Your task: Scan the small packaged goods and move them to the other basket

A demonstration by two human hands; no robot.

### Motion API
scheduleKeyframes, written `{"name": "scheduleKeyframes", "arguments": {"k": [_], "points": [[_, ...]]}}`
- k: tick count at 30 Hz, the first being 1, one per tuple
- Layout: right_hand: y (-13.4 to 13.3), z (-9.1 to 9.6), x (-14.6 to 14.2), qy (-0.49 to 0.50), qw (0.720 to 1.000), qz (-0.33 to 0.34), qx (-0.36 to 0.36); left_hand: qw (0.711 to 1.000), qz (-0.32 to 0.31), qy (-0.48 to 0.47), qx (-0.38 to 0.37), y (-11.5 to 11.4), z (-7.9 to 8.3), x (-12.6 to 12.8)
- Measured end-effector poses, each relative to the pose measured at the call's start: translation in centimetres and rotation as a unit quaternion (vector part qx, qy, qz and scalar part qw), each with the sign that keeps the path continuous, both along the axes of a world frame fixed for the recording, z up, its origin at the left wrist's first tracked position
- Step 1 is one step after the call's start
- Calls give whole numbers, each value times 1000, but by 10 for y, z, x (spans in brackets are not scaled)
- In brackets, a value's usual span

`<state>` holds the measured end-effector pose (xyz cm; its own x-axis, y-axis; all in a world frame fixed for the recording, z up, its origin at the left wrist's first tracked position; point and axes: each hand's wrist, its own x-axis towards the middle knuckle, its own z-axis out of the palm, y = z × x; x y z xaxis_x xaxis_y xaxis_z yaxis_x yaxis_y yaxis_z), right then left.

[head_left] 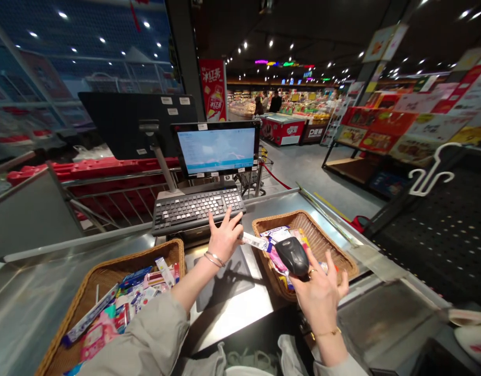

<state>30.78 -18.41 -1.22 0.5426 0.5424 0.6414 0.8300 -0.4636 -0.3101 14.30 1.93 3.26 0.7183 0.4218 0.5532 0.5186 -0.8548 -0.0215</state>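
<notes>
My right hand [321, 292] grips a black handheld barcode scanner [293, 255] over the near rim of the right wicker basket [342, 256]. My left hand [225, 237] holds a small white packaged item [256, 242] pinched at one end, with the other fingers spread, just in front of the keyboard [197, 209]. The scanner's nose points toward that packet. The right basket holds a few colourful packets. The left wicker basket [94, 279] is filled with several small packaged goods.
A cashier monitor [217, 150] stands behind the keyboard on the steel checkout counter [37, 297]. A dark scanning pad [225, 279] lies between the baskets. Red carts and railings are at the left. Shelves and an aisle with distant people lie to the right.
</notes>
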Motion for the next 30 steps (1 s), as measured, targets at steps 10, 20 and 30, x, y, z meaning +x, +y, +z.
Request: {"name": "scheduleKeyframes", "arguments": {"k": [10, 20, 30], "points": [[-21, -9, 30, -2, 997, -73, 14, 997, -81, 14, 2, 1, -6, 44], [-29, -12, 47, 3, 995, -100, 20, 994, -105, 11, 8, -10, -20, 93], [-10, -2, 36, 21, 999, -38, -3, 998, -51, 22, -41, 3, -9, 49]]}}
